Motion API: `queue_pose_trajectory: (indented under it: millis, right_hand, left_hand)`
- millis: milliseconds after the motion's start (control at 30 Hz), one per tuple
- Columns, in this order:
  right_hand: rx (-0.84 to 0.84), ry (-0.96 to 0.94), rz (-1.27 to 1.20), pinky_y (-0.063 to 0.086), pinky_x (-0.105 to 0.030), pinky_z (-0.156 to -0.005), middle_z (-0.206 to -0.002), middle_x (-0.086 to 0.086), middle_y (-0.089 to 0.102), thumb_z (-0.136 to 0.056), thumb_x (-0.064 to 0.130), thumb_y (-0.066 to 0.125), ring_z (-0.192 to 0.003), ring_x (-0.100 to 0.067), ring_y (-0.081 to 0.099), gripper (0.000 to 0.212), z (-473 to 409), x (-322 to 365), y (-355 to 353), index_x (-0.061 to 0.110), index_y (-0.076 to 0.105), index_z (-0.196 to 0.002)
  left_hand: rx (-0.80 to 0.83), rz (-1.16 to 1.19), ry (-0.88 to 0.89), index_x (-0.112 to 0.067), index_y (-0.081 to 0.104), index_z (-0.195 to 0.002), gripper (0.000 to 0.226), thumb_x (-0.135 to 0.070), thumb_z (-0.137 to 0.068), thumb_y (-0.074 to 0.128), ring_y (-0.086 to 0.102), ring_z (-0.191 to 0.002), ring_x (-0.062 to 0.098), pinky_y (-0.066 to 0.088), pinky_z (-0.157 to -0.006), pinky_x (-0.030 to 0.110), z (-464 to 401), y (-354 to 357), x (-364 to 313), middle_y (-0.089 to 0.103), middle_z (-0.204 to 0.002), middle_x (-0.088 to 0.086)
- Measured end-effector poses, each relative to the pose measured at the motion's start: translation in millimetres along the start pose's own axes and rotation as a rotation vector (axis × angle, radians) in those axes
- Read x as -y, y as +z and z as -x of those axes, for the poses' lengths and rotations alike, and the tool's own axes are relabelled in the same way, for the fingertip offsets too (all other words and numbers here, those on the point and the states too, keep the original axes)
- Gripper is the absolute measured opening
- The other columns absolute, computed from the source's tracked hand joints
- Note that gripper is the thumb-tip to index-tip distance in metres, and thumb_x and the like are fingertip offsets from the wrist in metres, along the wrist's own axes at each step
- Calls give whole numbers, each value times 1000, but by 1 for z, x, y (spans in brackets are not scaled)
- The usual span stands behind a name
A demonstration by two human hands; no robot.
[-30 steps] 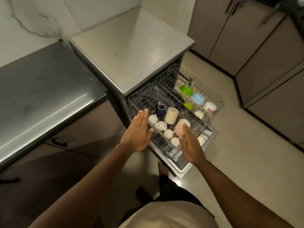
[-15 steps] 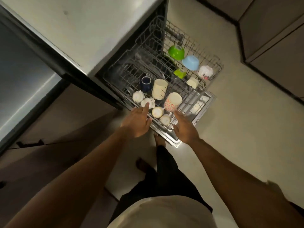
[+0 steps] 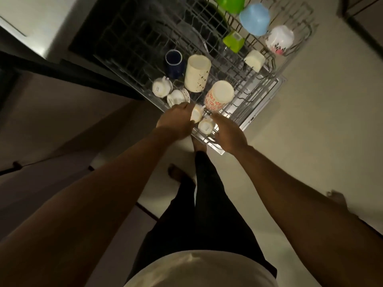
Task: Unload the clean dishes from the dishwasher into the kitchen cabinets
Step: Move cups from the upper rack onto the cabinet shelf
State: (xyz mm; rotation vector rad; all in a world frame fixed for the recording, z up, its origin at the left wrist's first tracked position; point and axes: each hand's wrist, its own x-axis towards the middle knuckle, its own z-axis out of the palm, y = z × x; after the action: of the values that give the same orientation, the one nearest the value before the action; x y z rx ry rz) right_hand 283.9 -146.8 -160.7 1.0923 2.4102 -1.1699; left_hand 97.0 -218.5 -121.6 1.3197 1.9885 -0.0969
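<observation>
Cups sit upturned at the rack's [image 3: 257,83] near edge: our left hand [image 3: 176,121] clamps one small cup [image 3: 196,114], our right hand [image 3: 228,131], fingers apart, beside another [image 3: 206,126].

Wire dishwasher rack [image 3: 259,88], loaded with upturned cups [image 3: 198,73], mugs and bowls [image 3: 254,19].

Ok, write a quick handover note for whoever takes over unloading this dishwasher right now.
Left hand: closed around a small white cup at the rack's near edge.
Right hand: beside another small cup, grip unclear.
Rack: pulled out, mostly full: tall cream tumbler, floral tumbler, navy mug, blue bowl, green bowl.
Done: nothing visibly put away.
Left: nearly everything to cabinets.
</observation>
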Motion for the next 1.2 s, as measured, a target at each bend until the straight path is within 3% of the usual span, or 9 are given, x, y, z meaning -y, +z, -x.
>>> queue_pose_trajectory:
  millis: [200,367,567,767,1000,1200]
  right_hand:
    - [82,-40,94,49,-43,-96,-128,-13,63,-76,16,78,-114,-35,60,57,-28,-16,13,13,60,-129]
    - [46,-110,215,49,-43,-90,-111,-14,68,-69,17,79,-107,-35,60,50,-41,-24,21,12,68,-117]
    - [26,-189,282,39,-50,-98,-122,-11,67,-70,20,78,-120,-37,54,53,-45,-33,23,11,65,-121]
    - [159,-202,357,27,-42,-105,-143,-4,52,-78,27,72,-139,-29,36,65,-52,-33,22,19,51,-139]
    - [47,-230,396,37,-43,-96,-122,-7,66,-75,30,74,-125,-31,51,51,-53,-38,31,15,61,-123]
    - [-50,-244,356,38,-40,-96,-122,-6,65,-77,30,73,-118,-28,56,54,-40,-39,21,15,58,-126]
  left_hand:
    - [73,-61,-31,-15,38,-144,61,-23,-89,63,46,-129,33,43,-98,48,-35,20,-3,45,-145,10]
    - [57,-153,13,-12,47,-137,53,-20,-87,65,42,-130,32,43,-98,46,-54,34,-2,45,-143,11]
    - [84,-165,15,-14,43,-138,59,-22,-85,70,42,-130,31,44,-97,46,-69,45,0,46,-141,12]
    - [88,-234,19,-11,46,-136,53,-27,-90,67,39,-132,33,44,-99,46,-80,45,-5,48,-138,16]
    - [79,-208,28,-12,48,-135,56,-16,-84,71,41,-129,34,44,-98,45,-77,43,-3,52,-134,14]
    - [-42,-164,45,-10,44,-136,67,-19,-76,75,43,-126,32,43,-99,43,-57,34,-10,51,-137,12]
